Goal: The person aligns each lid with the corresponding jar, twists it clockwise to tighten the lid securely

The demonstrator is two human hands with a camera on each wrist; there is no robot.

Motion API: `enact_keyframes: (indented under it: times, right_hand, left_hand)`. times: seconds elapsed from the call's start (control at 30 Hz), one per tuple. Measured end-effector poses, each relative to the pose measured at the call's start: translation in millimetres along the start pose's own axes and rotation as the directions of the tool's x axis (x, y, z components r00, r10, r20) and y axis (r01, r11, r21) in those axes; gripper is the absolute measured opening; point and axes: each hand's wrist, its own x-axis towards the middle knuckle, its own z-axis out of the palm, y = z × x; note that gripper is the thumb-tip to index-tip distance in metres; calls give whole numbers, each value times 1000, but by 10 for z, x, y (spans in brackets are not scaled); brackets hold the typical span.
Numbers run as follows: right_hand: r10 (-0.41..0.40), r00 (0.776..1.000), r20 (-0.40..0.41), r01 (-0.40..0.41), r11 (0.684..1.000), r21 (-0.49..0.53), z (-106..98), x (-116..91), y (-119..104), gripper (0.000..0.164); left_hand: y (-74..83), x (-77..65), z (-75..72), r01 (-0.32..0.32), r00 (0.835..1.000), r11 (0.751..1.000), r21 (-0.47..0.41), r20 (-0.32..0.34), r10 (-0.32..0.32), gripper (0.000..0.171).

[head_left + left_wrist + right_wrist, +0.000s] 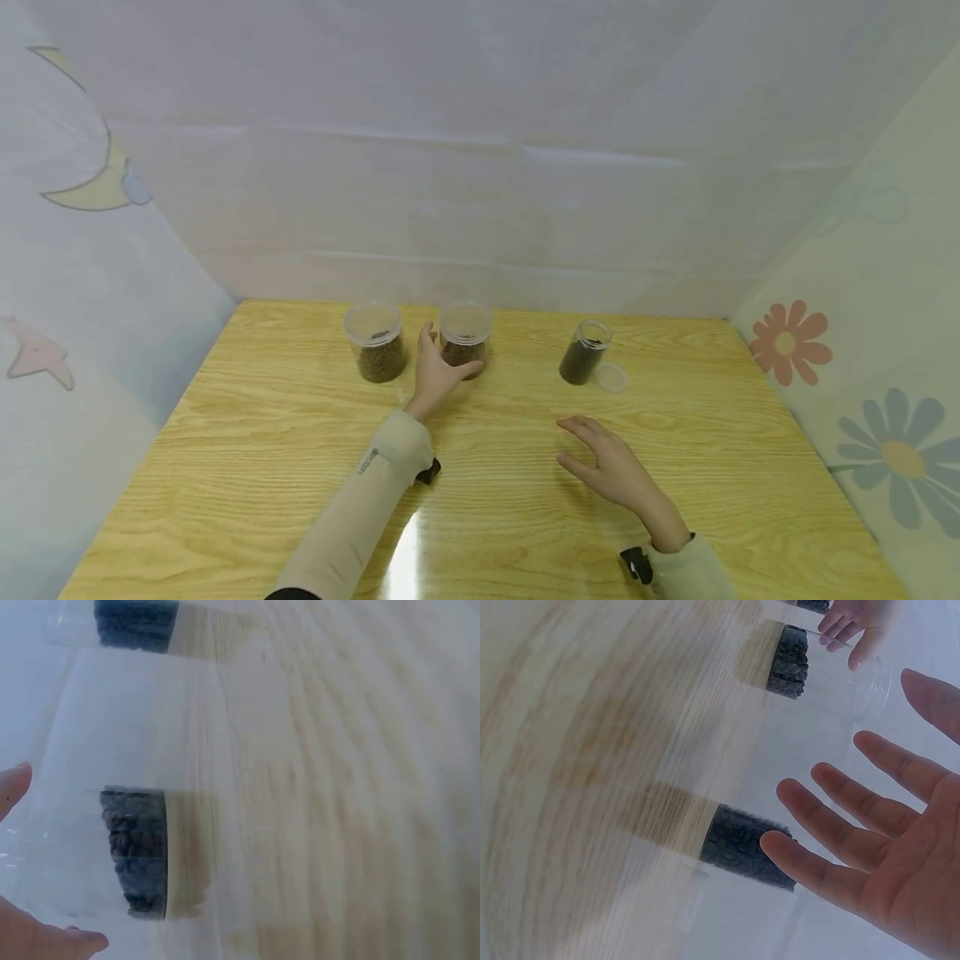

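My left hand (437,375) is at the middle wide clear jar (467,323), fingers on its left side and thumb across its front. In the left wrist view this jar, holding dark coffee-like beans (141,851), stands between the spread thumb and fingers, with a gap at the thumb. Over the table, nearer the front, my right hand (611,467) hovers with straight, spread fingers and holds nothing. Beyond it stands a slim clear jar (581,360) of dark beans, its top uncovered. A round translucent lid (612,377) lies beside that jar.
Another wide clear jar (380,358), partly filled with dark beans, stands left of my left hand. The wood-grain table (495,533) meets a pale cloth backdrop (480,208) behind the jars. Printed cloth walls rise at both sides.
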Motion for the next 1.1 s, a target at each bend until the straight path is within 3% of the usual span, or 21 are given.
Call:
enact_keyframes:
  times: [0.23, 0.7, 0.93, 1.1]
  right_hand:
    - [1, 1000, -13, -1, 1000, -3, -1, -16, 27, 46]
    - [26, 999, -48, -24, 999, 23, 3, -35, 31, 45]
    - [73, 994, -82, -71, 997, 29, -2, -41, 26, 34]
    - [120, 986, -113, -117, 993, 36, -12, -34, 25, 18]
  left_hand:
    - [58, -137, -112, 29, 999, 999, 14, 36, -29, 97]
    - [177, -339, -302, -25, 995, 999, -49, 93, 29, 83]
    - [200, -464, -343, -136, 987, 991, -1, 81, 136, 55]
    - [219, -553, -346, -257, 964, 963, 85, 98, 249, 35]
